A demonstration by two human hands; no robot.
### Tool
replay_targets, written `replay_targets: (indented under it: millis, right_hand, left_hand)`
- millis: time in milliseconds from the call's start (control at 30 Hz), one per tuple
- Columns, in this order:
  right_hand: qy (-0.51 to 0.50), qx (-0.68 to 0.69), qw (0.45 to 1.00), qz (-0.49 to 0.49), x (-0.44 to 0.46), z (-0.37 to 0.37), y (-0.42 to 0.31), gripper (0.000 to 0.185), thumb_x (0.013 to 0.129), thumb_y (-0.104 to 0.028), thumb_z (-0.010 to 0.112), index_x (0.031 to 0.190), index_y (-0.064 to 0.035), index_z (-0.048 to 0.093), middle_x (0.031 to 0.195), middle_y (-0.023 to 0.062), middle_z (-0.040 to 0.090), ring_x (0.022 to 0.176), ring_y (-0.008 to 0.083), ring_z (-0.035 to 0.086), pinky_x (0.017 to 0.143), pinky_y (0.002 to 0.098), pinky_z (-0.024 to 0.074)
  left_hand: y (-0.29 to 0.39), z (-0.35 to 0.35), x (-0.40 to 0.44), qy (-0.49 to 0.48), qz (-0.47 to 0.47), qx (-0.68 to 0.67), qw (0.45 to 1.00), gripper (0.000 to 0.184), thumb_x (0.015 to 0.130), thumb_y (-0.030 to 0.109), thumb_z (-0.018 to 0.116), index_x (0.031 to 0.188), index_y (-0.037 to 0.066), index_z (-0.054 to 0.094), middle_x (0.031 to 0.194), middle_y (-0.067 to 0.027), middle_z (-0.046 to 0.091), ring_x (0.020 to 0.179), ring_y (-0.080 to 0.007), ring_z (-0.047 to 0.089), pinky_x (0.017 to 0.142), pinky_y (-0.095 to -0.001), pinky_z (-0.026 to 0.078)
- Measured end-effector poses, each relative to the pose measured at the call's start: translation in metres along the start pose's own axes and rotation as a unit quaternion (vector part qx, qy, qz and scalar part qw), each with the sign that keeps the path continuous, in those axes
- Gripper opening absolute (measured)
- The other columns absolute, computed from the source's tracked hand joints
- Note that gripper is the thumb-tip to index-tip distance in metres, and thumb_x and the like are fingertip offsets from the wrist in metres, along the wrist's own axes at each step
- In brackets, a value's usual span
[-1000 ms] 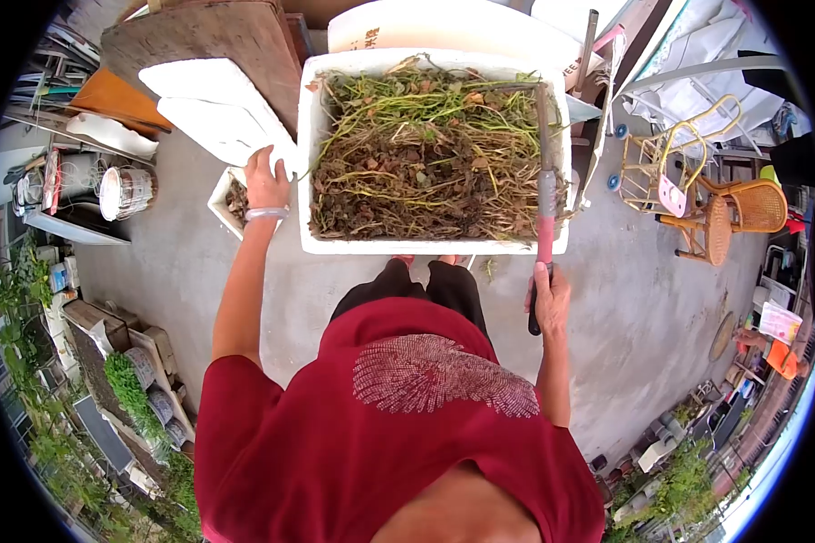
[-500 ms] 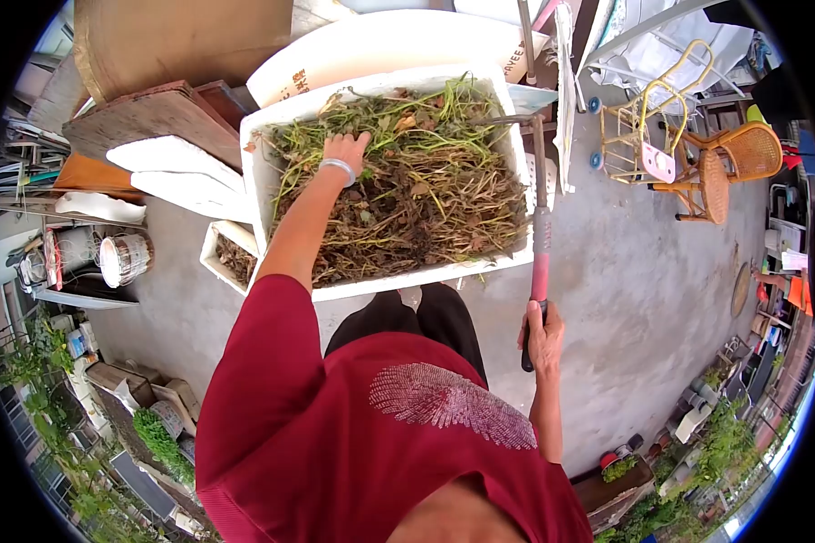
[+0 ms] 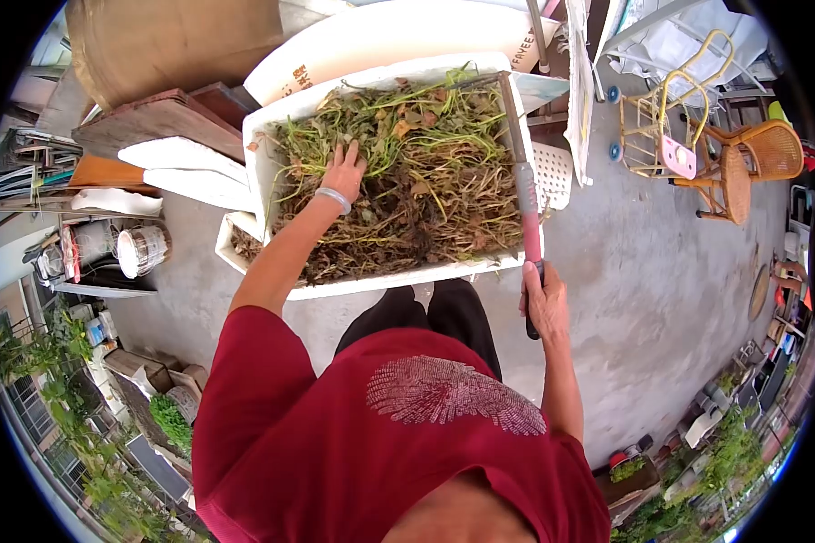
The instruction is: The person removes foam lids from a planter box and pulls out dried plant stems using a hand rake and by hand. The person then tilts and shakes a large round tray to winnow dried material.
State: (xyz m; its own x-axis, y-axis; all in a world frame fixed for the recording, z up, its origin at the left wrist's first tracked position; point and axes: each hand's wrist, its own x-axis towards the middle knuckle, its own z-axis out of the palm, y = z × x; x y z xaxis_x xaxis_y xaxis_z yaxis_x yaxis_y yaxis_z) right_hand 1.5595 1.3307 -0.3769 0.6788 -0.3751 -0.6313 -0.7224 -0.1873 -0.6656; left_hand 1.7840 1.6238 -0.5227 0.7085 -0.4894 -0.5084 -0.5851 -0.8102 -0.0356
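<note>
A white foam box (image 3: 398, 278) holds a thick layer of dry brown stems and green, wilted plants (image 3: 426, 195). My left hand (image 3: 344, 172), with a pale bangle at the wrist, lies on the plants at the left side, fingers spread and pressing down. In my right hand (image 3: 546, 303) is a long-handled garden tool (image 3: 529, 213) with a red section and black grip, fingers wrapped round the grip. Its metal shaft runs along the box's right rim, and its head reaches over the far right corner. The head's exact shape is hard to make out.
A smaller white box (image 3: 230, 252) with dry matter stands at the left. White foam slabs (image 3: 186, 172) and brown boards (image 3: 158, 131) lean behind it. On the right are a yellow-framed cart (image 3: 647, 136) and a wicker chair (image 3: 761, 154) on the concrete floor (image 3: 643, 299).
My right hand and the tool have moved slightly up toward the box, the tool's shaft now lying over its right rim. My left hand stays on the plants, its fingers more spread.
</note>
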Motion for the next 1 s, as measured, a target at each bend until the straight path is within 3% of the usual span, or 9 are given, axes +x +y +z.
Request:
replay_targets:
  millis: [167,300,367,467,667,733,833,1000]
  right_hand:
    - [-0.072,0.137,0.988,0.019,0.048,0.034,-0.013,0.046,0.085,-0.044,0.045,0.074,0.0008,0.046,0.047,0.0058,0.044,0.036,0.015,0.047,0.033,0.0283,0.0387]
    - [-0.092,0.066,0.988,0.108,0.078,0.053,0.021,0.05,0.084,-0.045,0.044,0.071,0.003,0.043,0.046,0.0088,0.044,0.033,0.0195,0.048,0.031,0.0312,0.0393]
    - [-0.087,0.04,0.991,0.094,0.083,0.057,0.019,0.051,0.084,-0.046,0.044,0.07,0.0033,0.043,0.046,0.0092,0.044,0.034,0.02,0.048,0.031,0.0317,0.0397]
    - [-0.08,0.027,0.992,0.092,0.088,0.058,0.015,0.053,0.084,-0.046,0.043,0.066,0.0037,0.043,0.047,0.01,0.044,0.034,0.0212,0.049,0.03,0.0329,0.0398]
    - [-0.086,-0.024,0.99,0.109,0.112,0.064,-0.002,0.054,0.084,-0.045,0.045,0.063,0.0049,0.044,0.047,0.0112,0.046,0.033,0.0223,0.049,0.03,0.0335,0.0399]
    - [-0.109,0.003,0.989,0.099,0.105,0.058,-0.01,0.053,0.085,-0.043,0.044,0.063,0.0057,0.044,0.047,0.0107,0.046,0.032,0.0219,0.048,0.03,0.0341,0.0397]
    - [-0.067,0.001,0.996,0.058,0.08,0.055,-0.012,0.051,0.085,-0.041,0.044,0.069,0.0071,0.045,0.049,0.0114,0.049,0.034,0.0211,0.05,0.032,0.0335,0.04]
    - [0.01,-0.09,0.996,-0.007,0.04,0.048,-0.011,0.047,0.085,-0.039,0.046,0.076,0.0064,0.047,0.054,0.0168,0.052,0.037,0.0246,0.052,0.038,0.0356,0.043]
  left_hand:
    - [0.013,0.004,0.006,-0.079,-0.014,0.009,0.997,0.04,0.08,0.009,0.053,0.118,-0.002,0.043,0.139,-0.0217,0.007,0.124,-0.0412,0.021,0.095,-0.0455,0.035]
    - [0.015,0.013,0.007,-0.153,-0.016,-0.01,0.988,0.047,0.083,0.011,0.049,0.126,0.0,0.035,0.141,-0.0197,0.001,0.127,-0.0395,0.015,0.099,-0.0445,0.03]
    - [0.017,0.019,0.013,-0.175,-0.025,-0.019,0.984,0.052,0.084,0.01,0.047,0.131,0.002,0.027,0.141,-0.018,-0.001,0.128,-0.0378,0.014,0.101,-0.0432,0.028]
    - [0.018,0.025,0.02,-0.176,-0.027,-0.02,0.984,0.051,0.084,0.008,0.046,0.131,0.004,0.028,0.142,-0.0168,-0.001,0.128,-0.0375,0.014,0.101,-0.0429,0.028]
    - [0.014,0.039,0.048,-0.203,-0.051,-0.064,0.976,0.04,0.081,0.005,0.052,0.12,0.002,0.043,0.142,-0.0136,0.004,0.126,-0.0353,0.02,0.1,-0.0442,0.03]
    - [0.011,0.026,0.045,-0.211,-0.043,-0.078,0.973,0.045,0.082,0.007,0.052,0.124,0.003,0.039,0.142,-0.014,0.001,0.127,-0.0355,0.02,0.1,-0.0442,0.03]
    - [0.007,0.003,0.023,-0.212,-0.024,-0.083,0.973,0.054,0.082,0.01,0.052,0.131,0.006,0.029,0.142,-0.0145,-0.002,0.128,-0.0347,0.015,0.102,-0.0447,0.026]
    - [-0.006,0.032,-0.012,0.026,-0.008,-0.089,0.996,0.053,0.083,0.015,0.049,0.132,0.007,0.028,0.141,-0.0177,0.004,0.129,-0.0349,0.011,0.103,-0.0444,0.02]
